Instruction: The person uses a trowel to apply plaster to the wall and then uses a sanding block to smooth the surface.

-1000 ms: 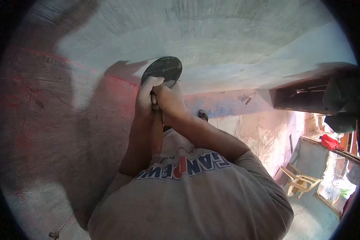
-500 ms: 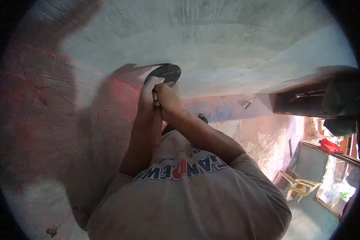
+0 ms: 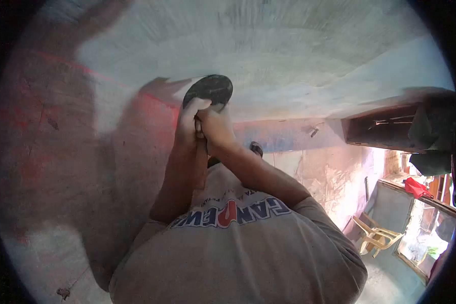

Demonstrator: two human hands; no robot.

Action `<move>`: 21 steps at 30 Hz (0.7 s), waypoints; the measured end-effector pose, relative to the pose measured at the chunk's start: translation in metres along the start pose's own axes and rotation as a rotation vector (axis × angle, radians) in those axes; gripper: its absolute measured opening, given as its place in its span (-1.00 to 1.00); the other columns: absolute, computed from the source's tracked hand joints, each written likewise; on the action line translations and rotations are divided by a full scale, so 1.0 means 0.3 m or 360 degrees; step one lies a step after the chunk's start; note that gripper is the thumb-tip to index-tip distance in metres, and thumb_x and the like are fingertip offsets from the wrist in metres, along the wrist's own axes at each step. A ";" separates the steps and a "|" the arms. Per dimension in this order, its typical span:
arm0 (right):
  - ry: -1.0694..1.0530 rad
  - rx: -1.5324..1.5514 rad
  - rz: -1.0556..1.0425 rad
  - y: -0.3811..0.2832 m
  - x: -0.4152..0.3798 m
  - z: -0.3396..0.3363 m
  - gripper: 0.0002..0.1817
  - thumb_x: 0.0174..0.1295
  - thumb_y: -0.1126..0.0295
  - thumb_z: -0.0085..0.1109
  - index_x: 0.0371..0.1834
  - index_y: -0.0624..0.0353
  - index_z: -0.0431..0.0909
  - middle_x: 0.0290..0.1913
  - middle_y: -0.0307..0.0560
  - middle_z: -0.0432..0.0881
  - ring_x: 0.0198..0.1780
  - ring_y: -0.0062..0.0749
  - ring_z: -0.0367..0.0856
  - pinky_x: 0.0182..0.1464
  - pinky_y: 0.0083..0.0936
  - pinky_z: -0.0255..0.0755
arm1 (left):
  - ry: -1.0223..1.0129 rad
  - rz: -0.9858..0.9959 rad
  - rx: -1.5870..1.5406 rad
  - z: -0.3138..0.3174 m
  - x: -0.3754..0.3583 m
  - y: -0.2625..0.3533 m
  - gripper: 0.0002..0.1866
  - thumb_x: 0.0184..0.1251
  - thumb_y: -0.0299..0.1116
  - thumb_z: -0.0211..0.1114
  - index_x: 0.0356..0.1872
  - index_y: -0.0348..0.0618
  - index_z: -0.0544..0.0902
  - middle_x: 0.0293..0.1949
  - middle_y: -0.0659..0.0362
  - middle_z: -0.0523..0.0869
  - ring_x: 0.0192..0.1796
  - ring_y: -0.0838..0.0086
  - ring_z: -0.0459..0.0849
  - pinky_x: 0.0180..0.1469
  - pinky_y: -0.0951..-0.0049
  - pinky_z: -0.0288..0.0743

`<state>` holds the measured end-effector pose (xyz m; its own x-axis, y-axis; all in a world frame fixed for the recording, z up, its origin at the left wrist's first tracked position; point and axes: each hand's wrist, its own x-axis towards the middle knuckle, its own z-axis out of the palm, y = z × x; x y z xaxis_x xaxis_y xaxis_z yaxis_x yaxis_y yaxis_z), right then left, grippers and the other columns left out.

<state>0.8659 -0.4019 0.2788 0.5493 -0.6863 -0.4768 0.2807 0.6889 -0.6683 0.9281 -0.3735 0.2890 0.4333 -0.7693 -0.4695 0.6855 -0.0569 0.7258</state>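
A dark round disc [image 3: 214, 89] is held up against or very close to the pale, streaked wall surface [image 3: 289, 66]. Just below it, my left hand [image 3: 191, 119] is closed, its thumb lying across the disc's lower edge. My right hand [image 3: 215, 126] presses against the left one with its fingers curled round, also at the disc's lower side. Both hands overlap, so whatever part they grip under the disc is hidden. The shadow of arms and disc falls on the reddish surface to the left.
At the lower right are a beige plastic chair [image 3: 377, 235] and a red cloth [image 3: 418, 187] on a ledge beside a bright opening. A dark recess [image 3: 385, 126] is at the right. A small dark rounded object [image 3: 257, 148] shows beyond my right forearm.
The disc has shifted slightly up and right and now shows more of its face, looking rounder. Both hands remain together below it.
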 end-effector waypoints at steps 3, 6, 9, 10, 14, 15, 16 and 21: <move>-0.0102 -0.0033 -0.0111 -0.049 -0.037 0.022 -0.87 0.14 0.58 0.03 -0.54 0.15 0.44 -0.64 -0.24 0.43 -0.68 -0.53 0.34 -0.66 -0.52 0.14 | 0.0064 -0.0051 0.0015 0.004 -0.040 0.016 -0.75 0.20 -0.23 0.29 -0.61 0.06 0.46 -0.71 0.40 0.36 -0.68 0.67 0.33 -0.62 0.55 0.18; -0.0073 0.0052 0.0044 0.001 0.073 -0.015 -0.87 0.18 0.53 0.00 -0.52 0.14 0.46 -0.65 -0.27 0.40 -0.68 -0.54 0.32 -0.64 -0.47 0.17 | 0.0085 -0.0010 0.0091 -0.010 0.016 -0.009 -0.75 0.20 -0.22 0.30 -0.61 0.08 0.46 -0.73 0.41 0.32 -0.71 0.67 0.26 -0.64 0.57 0.07; -0.0078 -0.0018 0.0059 0.059 0.147 -0.056 -0.85 0.20 0.50 -0.01 -0.52 0.15 0.47 -0.60 -0.24 0.44 -0.62 -0.54 0.36 -0.59 -0.46 0.21 | -0.0007 -0.0020 0.0123 -0.051 0.084 -0.040 -0.78 0.20 -0.23 0.30 -0.58 0.11 0.47 -0.71 0.44 0.35 -0.71 0.71 0.24 -0.63 0.61 0.04; -0.0021 -0.0130 0.0037 -0.008 0.063 -0.032 -0.85 0.21 0.50 -0.01 -0.52 0.15 0.47 -0.58 -0.23 0.45 -0.60 -0.54 0.38 -0.58 -0.46 0.23 | -0.0035 -0.0013 0.0138 -0.044 0.066 -0.037 -0.79 0.20 -0.22 0.29 -0.57 0.12 0.48 -0.71 0.44 0.35 -0.70 0.71 0.24 -0.62 0.61 0.05; -0.0064 0.0093 -0.0001 0.050 0.121 -0.072 -0.87 0.17 0.56 -0.01 -0.53 0.22 0.47 -0.62 -0.15 0.47 -0.66 -0.46 0.41 -0.64 -0.46 0.20 | -0.0001 0.0019 0.0160 -0.057 0.078 -0.064 -0.82 0.20 -0.22 0.29 -0.53 0.10 0.50 -0.68 0.44 0.38 -0.69 0.73 0.26 -0.63 0.63 0.07; -0.0031 0.0173 0.0037 0.077 0.167 -0.082 -0.87 0.16 0.57 -0.01 -0.52 0.22 0.47 -0.62 -0.15 0.47 -0.65 -0.45 0.42 -0.64 -0.45 0.20 | 0.0044 0.0030 0.0154 -0.067 0.113 -0.083 -0.82 0.21 -0.22 0.29 -0.52 0.09 0.51 -0.67 0.43 0.40 -0.69 0.73 0.27 -0.63 0.63 0.08; -0.0030 0.0255 0.0060 0.081 0.191 -0.076 -0.88 0.16 0.57 0.00 -0.52 0.22 0.48 -0.62 -0.13 0.48 -0.65 -0.44 0.43 -0.63 -0.44 0.21 | 0.0166 0.0066 -0.0006 -0.035 0.140 -0.107 -0.82 0.21 -0.22 0.28 -0.53 0.06 0.51 -0.68 0.43 0.40 -0.71 0.73 0.25 -0.67 0.61 0.07; -0.0014 -0.0115 -0.0062 0.018 0.053 -0.053 -0.87 0.14 0.54 0.00 -0.55 0.18 0.47 -0.63 -0.18 0.45 -0.64 -0.50 0.39 -0.62 -0.48 0.20 | -0.0079 0.0018 0.0091 -0.057 0.061 -0.068 -0.83 0.20 -0.23 0.28 -0.52 0.04 0.52 -0.67 0.44 0.40 -0.74 0.71 0.22 -0.68 0.59 0.05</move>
<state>0.8637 -0.4128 0.2587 0.5460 -0.7099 -0.4449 0.2448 0.6430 -0.7257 0.9320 -0.3755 0.2572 0.4103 -0.8006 -0.4368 0.6457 -0.0833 0.7591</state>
